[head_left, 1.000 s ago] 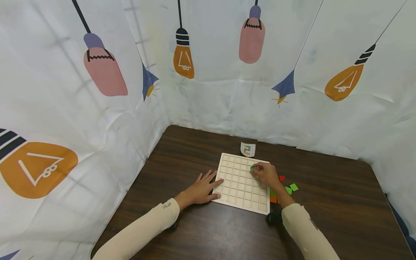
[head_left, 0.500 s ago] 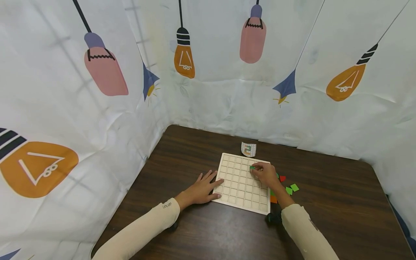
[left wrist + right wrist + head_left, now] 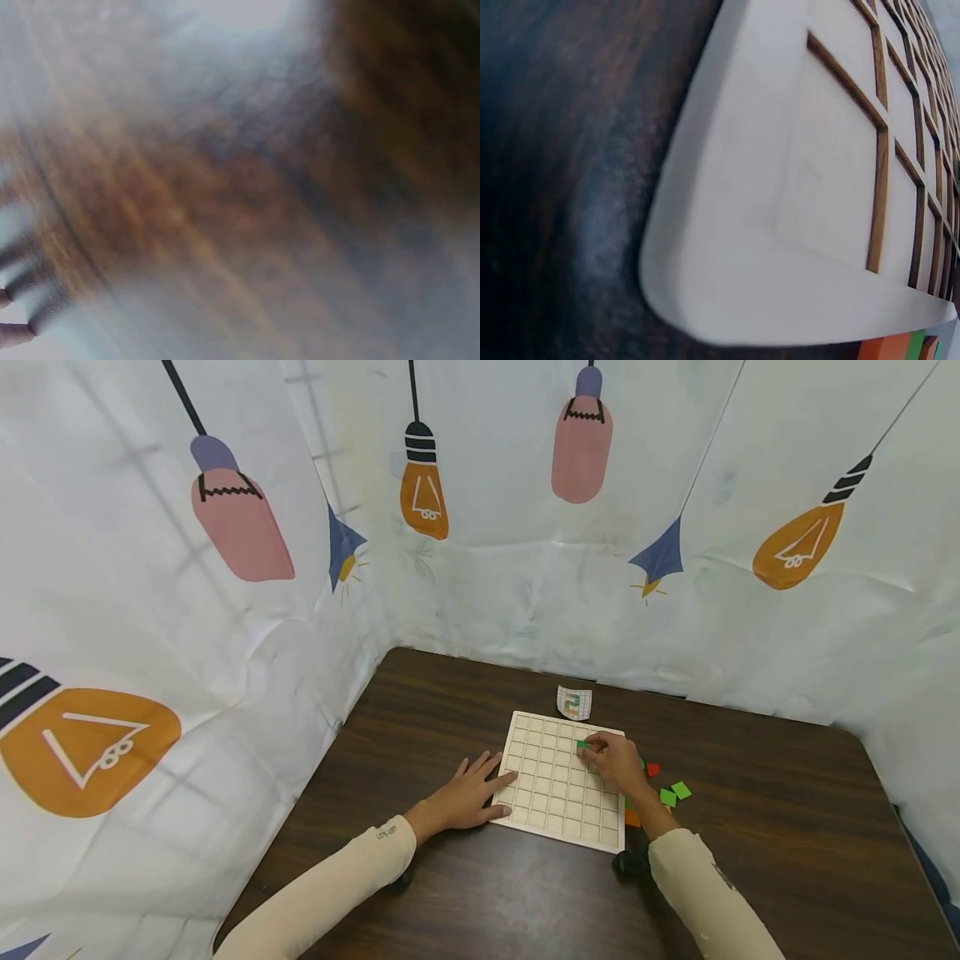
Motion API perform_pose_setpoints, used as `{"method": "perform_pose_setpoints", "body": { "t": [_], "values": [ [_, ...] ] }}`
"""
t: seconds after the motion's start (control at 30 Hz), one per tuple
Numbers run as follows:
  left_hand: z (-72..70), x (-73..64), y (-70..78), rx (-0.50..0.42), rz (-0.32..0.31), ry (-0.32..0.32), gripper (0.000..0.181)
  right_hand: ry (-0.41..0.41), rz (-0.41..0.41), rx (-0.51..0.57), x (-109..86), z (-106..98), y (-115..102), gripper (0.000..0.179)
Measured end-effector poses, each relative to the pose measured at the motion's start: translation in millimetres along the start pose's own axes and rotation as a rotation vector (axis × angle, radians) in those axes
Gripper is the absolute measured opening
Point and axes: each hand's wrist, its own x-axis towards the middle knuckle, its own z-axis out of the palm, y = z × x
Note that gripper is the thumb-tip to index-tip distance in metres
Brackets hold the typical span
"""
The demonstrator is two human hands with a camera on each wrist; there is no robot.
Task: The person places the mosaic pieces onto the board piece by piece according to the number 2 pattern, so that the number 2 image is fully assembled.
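Observation:
A pale wooden grid board (image 3: 551, 785) with square cells lies on the dark table. In the head view, my right hand (image 3: 617, 762) is over its upper right part and pinches a small green tile (image 3: 582, 745) between thumb and fingers, right at the cells. My left hand (image 3: 465, 795) lies with spread fingers at the board's left edge, thumb and index finger resting on the rim. The right wrist view shows a near corner of the board (image 3: 765, 300) up close. Only fingertips (image 3: 15, 334) show at the lower left of the blurred left wrist view.
Right of the board lie loose tiles: a red one (image 3: 653, 769), green ones (image 3: 680, 790) and an orange one (image 3: 632, 817), partly behind the right forearm. A small card (image 3: 574, 702) with a coloured grid pattern stands beyond the board. White printed cloth (image 3: 480, 585) hangs behind the table.
The right hand keeps its pinch on the green tile and has barely shifted over the same cells. The left hand stays in place on the board's edge.

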Motion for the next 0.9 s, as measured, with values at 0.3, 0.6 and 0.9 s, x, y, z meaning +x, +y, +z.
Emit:
{"method": "perform_pose_setpoints", "body": {
  "t": [0.3,0.6,0.9],
  "values": [
    [-0.3,0.5,1.2,0.0,-0.003,-0.001,0.066,0.018,0.049,-0.023,-1.6,3.3,-4.0,0.027],
    [-0.8,0.3,0.7,-0.008,0.001,0.0,0.066,0.024,0.041,-0.034,-1.9,3.3,-4.9,0.028],
    [-1.6,0.0,0.4,0.002,0.001,0.0,0.066,0.024,0.052,-0.029,-0.9,5.6,-3.2,0.025]
  ]
}}
